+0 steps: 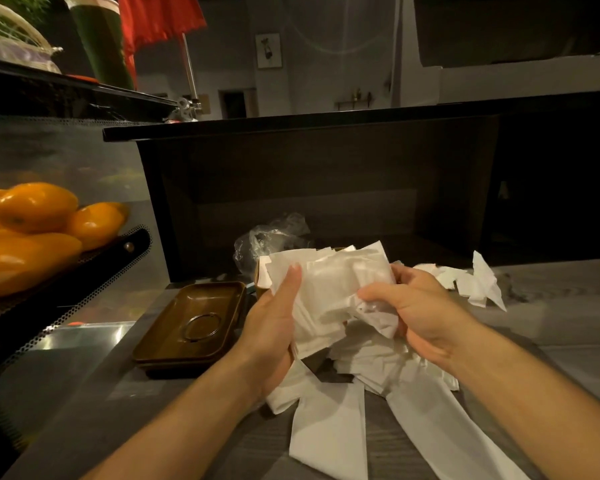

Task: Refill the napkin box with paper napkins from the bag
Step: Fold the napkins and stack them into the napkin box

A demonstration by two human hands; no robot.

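Observation:
Both hands hold a thick, uneven stack of white paper napkins [329, 292] above the counter. My left hand [274, 323] grips its left side, thumb on top. My right hand [409, 306] pinches the crumpled right edge of the same stack. More loose napkins [333, 431] lie spread on the counter under and in front of the hands, and another pile [471, 282] lies to the right. A corner of the napkin box [260, 284] shows just behind the stack, mostly hidden. The crumpled clear plastic bag [267, 237] sits behind it.
A brown rectangular tray [160, 344] with a metal ring inside stands left of the hands. Oranges [35, 233] fill a perforated metal stand at far left. A dark raised counter wall [326, 188] runs behind the work area.

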